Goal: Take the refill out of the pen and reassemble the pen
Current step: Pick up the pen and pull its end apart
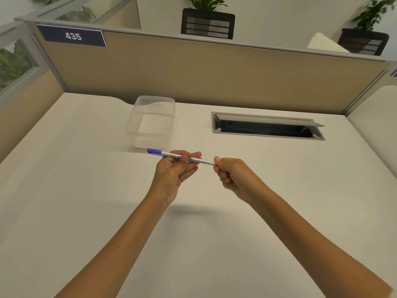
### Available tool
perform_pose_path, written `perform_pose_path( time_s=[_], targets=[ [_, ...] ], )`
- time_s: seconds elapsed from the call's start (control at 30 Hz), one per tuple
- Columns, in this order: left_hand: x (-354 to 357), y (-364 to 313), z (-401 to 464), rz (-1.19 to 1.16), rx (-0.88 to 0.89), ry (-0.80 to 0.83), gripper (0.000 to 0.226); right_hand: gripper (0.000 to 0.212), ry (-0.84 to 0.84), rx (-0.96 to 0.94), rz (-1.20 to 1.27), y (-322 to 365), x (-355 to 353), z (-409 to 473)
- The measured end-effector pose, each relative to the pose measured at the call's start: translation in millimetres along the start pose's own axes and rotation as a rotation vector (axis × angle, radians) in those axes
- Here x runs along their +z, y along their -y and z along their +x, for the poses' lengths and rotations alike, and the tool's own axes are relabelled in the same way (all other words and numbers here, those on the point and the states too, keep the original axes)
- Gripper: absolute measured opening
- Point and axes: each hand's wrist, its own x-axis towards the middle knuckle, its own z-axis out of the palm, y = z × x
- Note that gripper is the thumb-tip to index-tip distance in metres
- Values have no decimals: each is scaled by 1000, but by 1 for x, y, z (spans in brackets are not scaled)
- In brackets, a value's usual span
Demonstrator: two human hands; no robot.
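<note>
A slim white whiteboard pen (202,161) with a blue cap at its left end is held level above the white desk (86,190). My left hand (174,171) grips the barrel near the capped end, thumb over the top. My right hand (232,175) pinches the barrel's right end, and its fingers hide that tip. The pen looks whole, and no refill shows.
A clear plastic container (151,121) stands just behind the pen. To its right is an open cable slot (266,127) in the desk. A beige partition (204,69) closes off the back and both sides.
</note>
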Motion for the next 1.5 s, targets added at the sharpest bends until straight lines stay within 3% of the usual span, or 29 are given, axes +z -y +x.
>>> perform_pose_path(
  time_s=[0.07,0.13,0.2,0.3,0.37,0.4,0.5,0.6,0.67,0.73,0.83,0.93,1.07,1.13,1.23,1.3,1.4,1.5],
  targets=[
    [-1,0,1,23,24,26,12,40,145,297,434,3,-4,3],
    [-2,-1,2,31,29,16,12,39,177,278,378,3,-5,3],
    [-2,-2,2,20,11,-27,12,38,67,-10,-117,3,-1,0],
    [-1,-5,2,-21,-46,-96,14,28,-161,-620,-896,-6,-3,5],
    [0,-6,1,-39,-83,-103,15,27,-201,-866,-1184,-13,-9,9],
    [0,-7,1,-40,-92,-94,15,27,-206,-910,-1203,-15,-11,11],
    [0,-8,0,-23,-62,-41,13,22,-223,-769,-972,-15,-3,6],
    [-3,-9,-1,-1,-5,39,14,30,-123,-349,-458,-7,1,-2],
    [-4,-10,-3,23,11,70,16,35,54,9,-21,0,-1,-6],
    [-4,-10,-4,28,16,76,17,37,120,139,143,2,-1,-8],
    [-5,-10,-5,-15,13,42,15,39,-8,-106,-244,0,2,-13],
    [-6,-12,-5,-49,0,7,14,15,-144,-534,-618,-3,-2,-11],
    [-5,-14,-5,-88,-18,0,14,7,-207,-826,-844,-6,-5,-6],
    [-6,-15,-5,-97,-11,3,13,19,-197,-729,-761,-5,0,-8],
    [-7,-17,-6,-88,2,12,13,40,-52,-250,-283,5,9,-12],
    [-8,-18,-6,-84,5,15,13,49,13,-43,-117,9,10,-10],
    [-11,-19,-5,-89,4,7,13,47,30,-87,-206,9,8,-11],
    [-12,-21,-4,-83,-4,3,13,16,10,-323,-286,5,8,-10]
  ],
)
